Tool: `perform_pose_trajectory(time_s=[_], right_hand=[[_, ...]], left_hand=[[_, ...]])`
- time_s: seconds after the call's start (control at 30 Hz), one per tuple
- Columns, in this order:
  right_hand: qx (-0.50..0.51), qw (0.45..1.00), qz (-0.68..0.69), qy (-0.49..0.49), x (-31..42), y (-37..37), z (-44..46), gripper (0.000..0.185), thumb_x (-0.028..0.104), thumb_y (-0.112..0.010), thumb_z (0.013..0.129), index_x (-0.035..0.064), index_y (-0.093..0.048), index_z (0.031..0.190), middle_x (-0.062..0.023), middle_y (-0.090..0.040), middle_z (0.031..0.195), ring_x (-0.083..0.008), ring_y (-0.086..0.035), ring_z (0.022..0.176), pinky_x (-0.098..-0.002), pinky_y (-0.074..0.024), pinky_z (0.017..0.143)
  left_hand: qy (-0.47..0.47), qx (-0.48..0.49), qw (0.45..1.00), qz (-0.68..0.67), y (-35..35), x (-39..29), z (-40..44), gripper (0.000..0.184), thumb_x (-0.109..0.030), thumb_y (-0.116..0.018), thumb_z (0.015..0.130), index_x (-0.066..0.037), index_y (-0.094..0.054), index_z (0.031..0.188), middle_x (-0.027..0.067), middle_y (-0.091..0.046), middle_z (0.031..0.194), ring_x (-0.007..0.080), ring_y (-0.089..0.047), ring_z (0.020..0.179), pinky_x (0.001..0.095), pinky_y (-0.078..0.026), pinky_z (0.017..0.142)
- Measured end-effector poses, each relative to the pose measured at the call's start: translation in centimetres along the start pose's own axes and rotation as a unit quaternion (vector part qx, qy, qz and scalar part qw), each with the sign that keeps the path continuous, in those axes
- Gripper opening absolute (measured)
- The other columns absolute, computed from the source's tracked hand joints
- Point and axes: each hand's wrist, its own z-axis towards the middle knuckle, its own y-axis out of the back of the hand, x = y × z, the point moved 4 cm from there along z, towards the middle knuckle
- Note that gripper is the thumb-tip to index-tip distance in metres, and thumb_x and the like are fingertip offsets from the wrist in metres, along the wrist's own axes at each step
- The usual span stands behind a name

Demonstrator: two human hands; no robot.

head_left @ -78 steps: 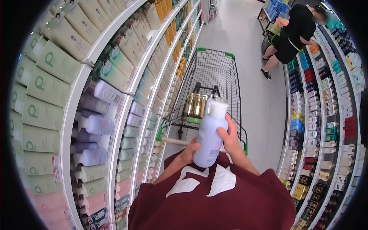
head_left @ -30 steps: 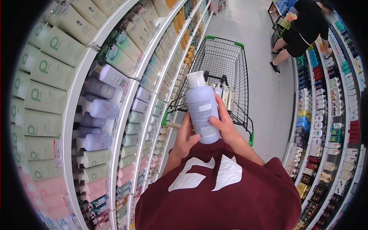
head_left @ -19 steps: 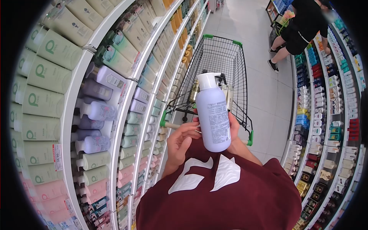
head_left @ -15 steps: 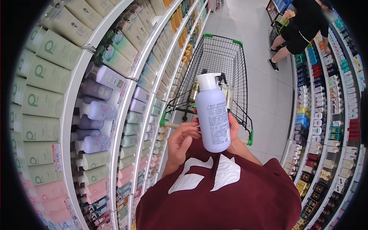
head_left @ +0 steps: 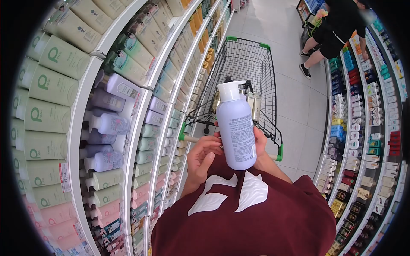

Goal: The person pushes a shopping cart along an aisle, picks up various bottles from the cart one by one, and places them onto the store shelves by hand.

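Note:
A lavender pump bottle (head_left: 237, 132) with a white pump top stands nearly upright in front of my chest, its side with small printed text facing me. My right hand (head_left: 260, 144) grips it from behind and the right side, most of its fingers hidden by the bottle. My left hand (head_left: 202, 158) is beside the bottle's left side, palm turned up, thumb apart from the bent fingers, holding nothing that I can see. Behind the bottle is a black wire shopping cart (head_left: 273, 79) with green corners, carrying several bottles (head_left: 255, 106) at its near end.
Shelves on the left hold green tubes (head_left: 47, 115), lavender bottles (head_left: 112, 124) and pink tubes (head_left: 57, 214). Across the tiled aisle (head_left: 294, 115), a person in black (head_left: 341, 25) stands at the right shelves (head_left: 341, 141), near a basket.
The bottle has turned from its earlier tilt so its printed side faces me. My left hand has come away from its side, while my right hand has kept its hold.

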Motion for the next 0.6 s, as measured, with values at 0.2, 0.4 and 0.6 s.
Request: perform_pose_trajectory(time_s=[0.2,0.4,0.6], right_hand=[[0.020,0.999,0.041,0.006,-0.14,0.05,0.09,0.083,0.055,-0.050,0.096,-0.0051,-0.033,0.150,-0.0326,-0.048,0.143,-0.0399,-0.055,0.129,-0.0490,-0.0463,0.108],[0.023,0.999,0.049,0.005,-0.13,-0.22,0.08,0.083,0.054,-0.051,0.095,-0.0056,-0.034,0.150,-0.0327,-0.048,0.142,-0.0399,-0.055,0.129,-0.0492,-0.0467,0.108],[0.026,0.999,0.044,-0.003,-0.22,0.10,-0.07,0.082,0.054,-0.052,0.095,-0.0061,-0.036,0.149,-0.0327,-0.049,0.141,-0.0401,-0.056,0.128,-0.0485,-0.0478,0.107]], left_hand=[[0.000,-0.002,1.000,-0.002,0.15,0.03,-0.12,0.030,-0.007,-0.053,0.092,0.008,-0.060,0.117,0.0182,-0.056,0.124,0.0214,-0.064,0.097,0.0336,-0.051,0.089],[0.001,-0.002,1.000,-0.003,0.10,-0.02,-0.16,0.030,-0.008,-0.053,0.093,0.008,-0.059,0.117,0.0174,-0.056,0.123,0.0213,-0.064,0.097,0.0335,-0.051,0.089],[0.002,0.001,1.000,-0.003,0.10,0.11,-0.28,0.029,-0.007,-0.053,0.093,0.008,-0.059,0.117,0.0170,-0.055,0.123,0.0212,-0.064,0.097,0.0329,-0.051,0.089]])
